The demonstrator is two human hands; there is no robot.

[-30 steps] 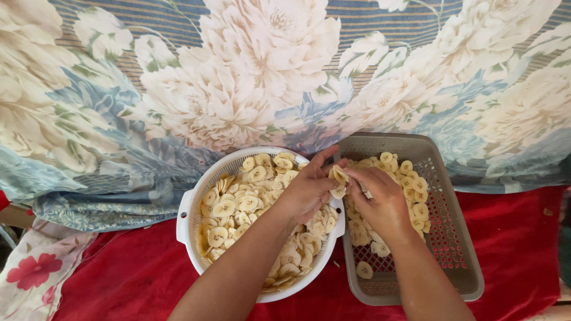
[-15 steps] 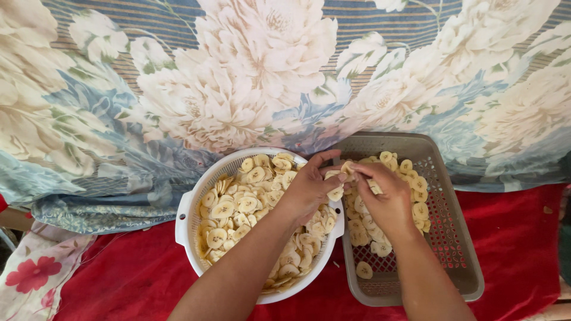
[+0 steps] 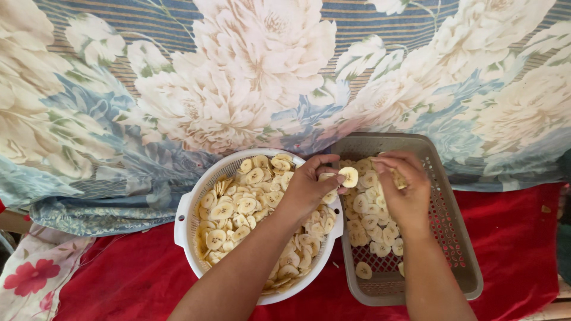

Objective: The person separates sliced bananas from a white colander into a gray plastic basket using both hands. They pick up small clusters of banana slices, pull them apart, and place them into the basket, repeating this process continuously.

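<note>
A pale banana slice [image 3: 349, 176] is pinched between the thumb and fingertips of the left hand [image 3: 309, 189], just above the gap where the white bowl [image 3: 189, 209] and the grey tray [image 3: 458, 249] meet, right of the frame's centre. The right hand [image 3: 404, 193] is curled over the upper part of the tray, fingers bent inward close to the slice; whether anything is gripped in it cannot be told. The bowl, at lower centre, is heaped with slices [image 3: 250, 208], while a thinner layer of slices [image 3: 372, 229] is spread over the tray's upper half, its lower half left mostly bare. Both containers are set on a red cloth [image 3: 119, 279], with a floral cloth [image 3: 238, 77] filling the top of the frame. The step seems best done with a light pinch at the rim, so the thin slice is not snapped. It is judged that slices are better laid flat and singly on the perforated floor, beside rather than over their neighbours, with the bare lower part used.
</note>
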